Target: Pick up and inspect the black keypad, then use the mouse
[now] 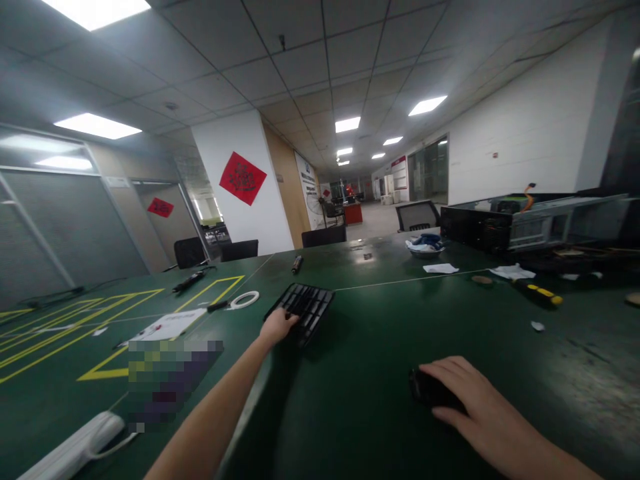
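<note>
My left hand (pixel 280 327) is closed on the near left edge of a black plastic panel with a ribbed grid (pixel 313 310), which is tilted over the green table. At the right, my right hand (pixel 465 390) curls over a small dark object (pixel 433 391) on the tabletop. Its rounded black end shows, but the palm and fingers cover most of it, so I cannot make out its kind. The two hands are well apart.
A white tape roll (pixel 245 299), a sheet of paper (pixel 170 325) and a black cylindrical tool (pixel 297 264) lie beyond my left arm. On the right are an open computer case (pixel 475 227), a yellow-black screwdriver (pixel 540 293) and a bowl (pixel 425 250). Chairs line the far edge.
</note>
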A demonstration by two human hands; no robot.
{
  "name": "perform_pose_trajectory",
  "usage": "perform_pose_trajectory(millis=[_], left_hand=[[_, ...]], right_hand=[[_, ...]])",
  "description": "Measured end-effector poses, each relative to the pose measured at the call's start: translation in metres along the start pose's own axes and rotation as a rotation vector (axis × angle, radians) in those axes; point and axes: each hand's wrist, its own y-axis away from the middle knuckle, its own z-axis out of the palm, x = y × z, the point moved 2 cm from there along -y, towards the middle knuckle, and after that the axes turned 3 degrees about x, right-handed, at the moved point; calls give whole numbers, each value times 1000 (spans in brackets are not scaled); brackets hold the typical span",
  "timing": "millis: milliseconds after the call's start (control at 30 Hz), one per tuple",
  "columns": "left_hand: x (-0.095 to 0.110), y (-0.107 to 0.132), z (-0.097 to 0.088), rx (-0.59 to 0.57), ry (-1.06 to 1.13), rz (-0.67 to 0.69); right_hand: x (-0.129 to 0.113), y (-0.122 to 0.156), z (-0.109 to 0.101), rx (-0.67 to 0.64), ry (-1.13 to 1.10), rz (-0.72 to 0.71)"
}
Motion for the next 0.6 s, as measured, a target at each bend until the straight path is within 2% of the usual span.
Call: perform_pose_trajectory(millis=[133, 200, 233, 333, 467, 600], left_hand=[[51, 66, 8, -20, 269, 205], [79, 106, 12, -127, 721, 379], [91, 125, 14, -191, 858, 430], [119, 169, 20, -330, 1086, 484], [136, 193, 26, -384, 1188, 520], [137, 199, 28, -346, 1098, 572]], right_hand=[[-3, 0, -1, -27, -169, 38], [-9, 2, -2, -30, -220, 14], [-12, 3, -3, -25, -244, -5], [-21, 5, -4, -15, -329, -62], [-25, 5, -4, 1, -336, -157], [-28, 6, -3, 26, -375, -208]])
